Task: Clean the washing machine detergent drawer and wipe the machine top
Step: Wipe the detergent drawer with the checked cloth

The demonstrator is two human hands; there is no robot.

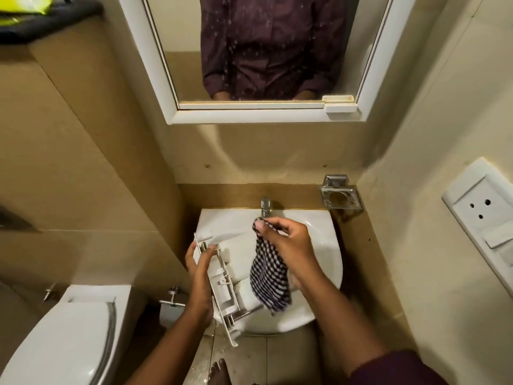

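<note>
Detergent drawer point(219, 284), white ribbed plastic, hangs tilted over the sink's point(327, 262) left rim, gripped along its edge by my left hand point(201, 276). Toilet point(63, 334) sits far left. My right hand point(288, 243) pinches a limp checkered cloth point(268, 282) below the chrome tap point(265, 206).

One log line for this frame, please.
left hand: holds drawer over sink | right hand: holds checked cloth | tap: no water visible
</note>
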